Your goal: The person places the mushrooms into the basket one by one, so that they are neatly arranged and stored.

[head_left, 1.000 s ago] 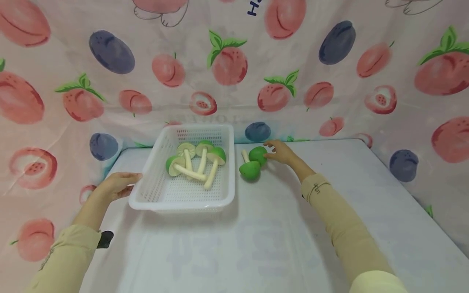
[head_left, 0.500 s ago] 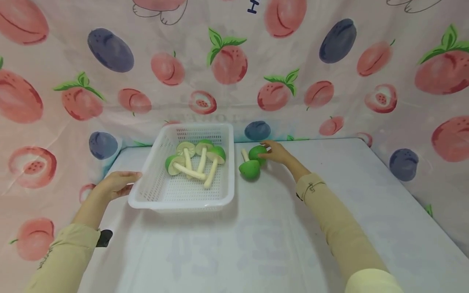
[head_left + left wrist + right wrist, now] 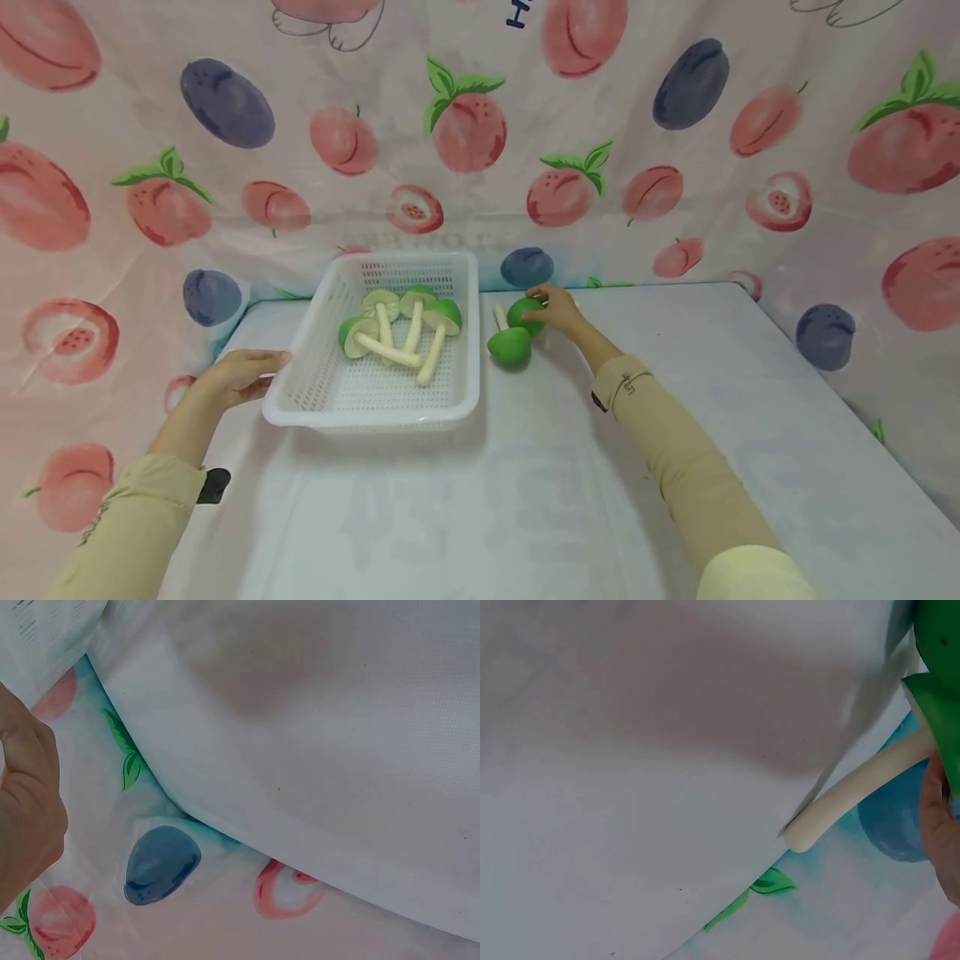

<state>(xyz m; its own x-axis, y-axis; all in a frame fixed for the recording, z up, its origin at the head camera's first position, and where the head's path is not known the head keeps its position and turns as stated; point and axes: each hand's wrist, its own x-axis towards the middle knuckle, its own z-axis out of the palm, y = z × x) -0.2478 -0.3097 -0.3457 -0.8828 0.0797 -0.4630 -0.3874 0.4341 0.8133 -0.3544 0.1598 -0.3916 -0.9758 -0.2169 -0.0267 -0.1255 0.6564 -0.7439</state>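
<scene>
At the left side of a white perforated plastic basket (image 3: 371, 419), my left hand (image 3: 238, 382) grips the rim. Several toy mushrooms (image 3: 412, 332) with green caps and cream stems lie inside the basket. To the basket's right, my right hand (image 3: 558, 313) holds the green cap of another mushroom (image 3: 524, 316) between thumb and fingers. Its stem (image 3: 859, 787) shows in the right wrist view, slanting down to the left. Just in front lies one more mushroom (image 3: 509, 347), stem pointing back. In the left wrist view, part of my left hand (image 3: 28, 799) shows at the edge.
A white-covered table (image 3: 555, 483) carries everything. Behind it hangs a fruit-printed cloth (image 3: 600, 100), which also drops down past the table's side edges. The table's back edge runs close behind the basket and the loose mushrooms.
My right hand has moved slightly left and its fingers have closed around the rear mushroom's cap. The left hand and basket stay where they were.
</scene>
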